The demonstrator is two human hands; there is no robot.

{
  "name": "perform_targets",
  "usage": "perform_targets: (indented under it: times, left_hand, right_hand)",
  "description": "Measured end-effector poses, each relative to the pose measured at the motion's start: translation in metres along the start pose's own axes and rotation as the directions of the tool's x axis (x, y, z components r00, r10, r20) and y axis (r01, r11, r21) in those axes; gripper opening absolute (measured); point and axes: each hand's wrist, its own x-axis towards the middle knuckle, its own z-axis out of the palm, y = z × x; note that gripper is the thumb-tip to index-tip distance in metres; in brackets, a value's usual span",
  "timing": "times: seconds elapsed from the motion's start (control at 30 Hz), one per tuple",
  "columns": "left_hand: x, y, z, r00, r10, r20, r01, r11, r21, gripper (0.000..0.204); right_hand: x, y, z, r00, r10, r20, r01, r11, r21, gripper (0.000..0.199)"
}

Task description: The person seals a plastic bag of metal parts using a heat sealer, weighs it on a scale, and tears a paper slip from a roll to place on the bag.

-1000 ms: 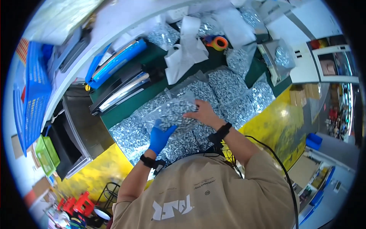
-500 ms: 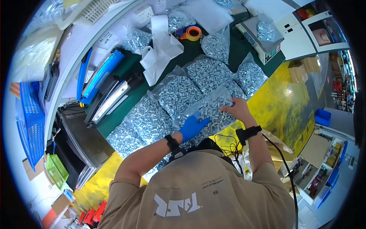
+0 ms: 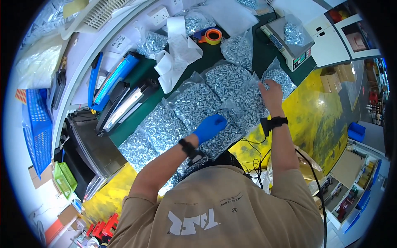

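In the head view, the person is leaning over a green desk crowded with clear plastic bags full of small silvery metal parts. The left hand, wearing a blue glove, is lying palm down with its fingers loosely together on a clear bag of metal parts at the near edge of the desk; whether it is gripping the plastic or only pressing on it cannot be told. The right hand, bare and with a black band at the wrist, is resting on the far right end of that same bag, fingers spread and curled a little over the plastic, just beside another filled bag at the right edge of the desk. More filled bags are lying in a row to the left of the gloved hand, touching one another, with the nearest of them sitting just beyond it.

Farther back, a roll of orange tape is lying near crumpled white paper slips. A small weighing scale is standing at the far right, carrying a small bag of parts. Blue and black folders are lying at the left of the desk, and a blue plastic basket is sitting well apart at the far left.
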Motion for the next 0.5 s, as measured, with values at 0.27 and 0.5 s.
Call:
perform_targets:
  times: [0.27,0.5]
  left_hand:
    - [-0.149,-0.032,-0.069,0.897,-0.227,-0.380,0.084,0.930,-0.359,0.025]
    - [-0.251,-0.089,-0.074,0.707,-0.392,-0.589,0.046,0.856,-0.515,0.022]
  right_hand:
    - [-0.016,-0.045,0.001,0.962,-0.263,0.068,0.270,0.899,-0.344,0.048]
    - [0.112,-0.085,-0.031,0.991,-0.126,-0.035,0.129,0.984,0.123,0.030]
